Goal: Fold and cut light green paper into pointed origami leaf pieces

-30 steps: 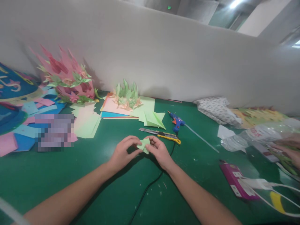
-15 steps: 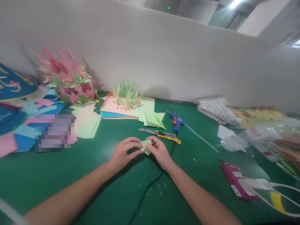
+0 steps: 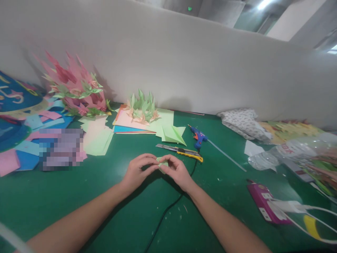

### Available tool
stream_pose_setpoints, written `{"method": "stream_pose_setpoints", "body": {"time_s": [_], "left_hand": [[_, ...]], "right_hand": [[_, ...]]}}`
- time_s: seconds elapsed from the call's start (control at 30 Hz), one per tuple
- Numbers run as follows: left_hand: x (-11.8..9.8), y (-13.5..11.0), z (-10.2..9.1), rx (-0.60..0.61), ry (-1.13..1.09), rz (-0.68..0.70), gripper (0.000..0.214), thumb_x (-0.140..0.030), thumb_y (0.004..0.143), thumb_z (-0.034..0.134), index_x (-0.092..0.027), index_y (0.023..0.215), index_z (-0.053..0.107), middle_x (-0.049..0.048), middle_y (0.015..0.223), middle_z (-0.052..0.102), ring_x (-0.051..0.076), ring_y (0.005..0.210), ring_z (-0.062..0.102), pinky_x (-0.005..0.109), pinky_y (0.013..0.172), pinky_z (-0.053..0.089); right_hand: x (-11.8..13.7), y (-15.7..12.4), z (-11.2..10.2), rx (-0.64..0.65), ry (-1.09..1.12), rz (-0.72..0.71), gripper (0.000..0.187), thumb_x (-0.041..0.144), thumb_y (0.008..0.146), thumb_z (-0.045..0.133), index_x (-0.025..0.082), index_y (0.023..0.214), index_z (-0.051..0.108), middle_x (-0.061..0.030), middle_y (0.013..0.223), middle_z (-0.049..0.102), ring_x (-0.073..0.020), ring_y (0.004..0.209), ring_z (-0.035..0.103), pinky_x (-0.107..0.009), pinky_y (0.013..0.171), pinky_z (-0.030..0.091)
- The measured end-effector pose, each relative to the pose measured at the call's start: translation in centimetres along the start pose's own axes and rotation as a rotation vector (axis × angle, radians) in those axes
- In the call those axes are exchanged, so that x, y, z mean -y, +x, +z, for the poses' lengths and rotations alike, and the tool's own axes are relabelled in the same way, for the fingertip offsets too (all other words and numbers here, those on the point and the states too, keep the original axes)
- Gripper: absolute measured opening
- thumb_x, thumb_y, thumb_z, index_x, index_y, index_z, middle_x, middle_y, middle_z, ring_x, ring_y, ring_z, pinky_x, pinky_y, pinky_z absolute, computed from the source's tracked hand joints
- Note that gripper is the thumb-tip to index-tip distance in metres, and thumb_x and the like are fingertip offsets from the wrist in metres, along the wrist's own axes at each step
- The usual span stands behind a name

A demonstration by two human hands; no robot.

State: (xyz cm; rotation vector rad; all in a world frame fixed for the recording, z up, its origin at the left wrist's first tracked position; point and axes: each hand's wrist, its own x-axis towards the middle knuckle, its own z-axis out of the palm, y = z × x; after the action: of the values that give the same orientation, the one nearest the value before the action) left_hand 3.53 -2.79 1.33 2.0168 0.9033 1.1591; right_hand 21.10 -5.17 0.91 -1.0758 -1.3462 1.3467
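Observation:
A small piece of light green folded paper (image 3: 163, 163) is pinched between my two hands above the green table. My left hand (image 3: 139, 172) grips its left edge with thumb and fingers. From the other side my right hand (image 3: 177, 171) closes on it, and the fingers cover much of the paper. Just beyond the hands lies a yellow utility knife (image 3: 189, 153) with its blade out to the left. Behind that are a blue glue gun (image 3: 199, 136) with a clear glue stick in it and a larger folded light green sheet (image 3: 173, 135).
Green and peach folded-paper pieces (image 3: 143, 110) stand on coloured sheets at the back. Pink paper flowers (image 3: 79, 88) and paper stacks (image 3: 98, 138) are at left. To the right lie a plastic bottle (image 3: 284, 151) and a purple power strip (image 3: 263, 202). A black cord (image 3: 168, 208) crosses the table.
The right fingers have moved slightly left and curled further over the green paper, so less of it shows. My left hand has barely shifted.

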Motion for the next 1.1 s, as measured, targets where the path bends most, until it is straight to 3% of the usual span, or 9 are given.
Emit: {"method": "stream_pose_setpoints", "body": {"time_s": [0.57,0.83,1.1], "left_hand": [[-0.1,-0.1,0.3,0.002,-0.043,-0.118,0.007,-0.022,0.077,0.061,-0.018,0.077,0.067,0.0041,0.082,0.068,0.014,0.076,0.063,0.024,0.070,0.050],[-0.4,-0.3,0.9,-0.006,-0.204,-0.349,0.013,-0.027,0.073,0.063,-0.015,0.077,0.060,0.0021,0.073,0.064,0.011,0.064,0.060,0.022,0.060,0.051],[-0.5,-0.1,1.2,0.001,-0.388,-0.421,0.021,-0.032,0.072,0.065,-0.015,0.079,0.055,0.0004,0.072,0.058,0.010,0.064,0.057,0.022,0.061,0.049]], "right_hand": [[-0.5,0.2,0.1,-0.102,-0.113,-0.008,0.017,0.036,0.078,0.060,0.019,0.080,0.059,0.0008,0.073,0.056,-0.0114,0.063,0.047,-0.024,0.060,0.037],[-0.1,0.1,0.5,-0.141,-0.225,-0.073,0.014,0.033,0.080,0.057,0.019,0.078,0.056,0.0001,0.075,0.055,-0.0131,0.069,0.048,-0.025,0.064,0.038],[-0.1,0.2,0.7,-0.143,-0.200,-0.098,0.012,0.029,0.078,0.058,0.019,0.079,0.052,0.0003,0.076,0.052,-0.0140,0.074,0.049,-0.026,0.070,0.040]]}}
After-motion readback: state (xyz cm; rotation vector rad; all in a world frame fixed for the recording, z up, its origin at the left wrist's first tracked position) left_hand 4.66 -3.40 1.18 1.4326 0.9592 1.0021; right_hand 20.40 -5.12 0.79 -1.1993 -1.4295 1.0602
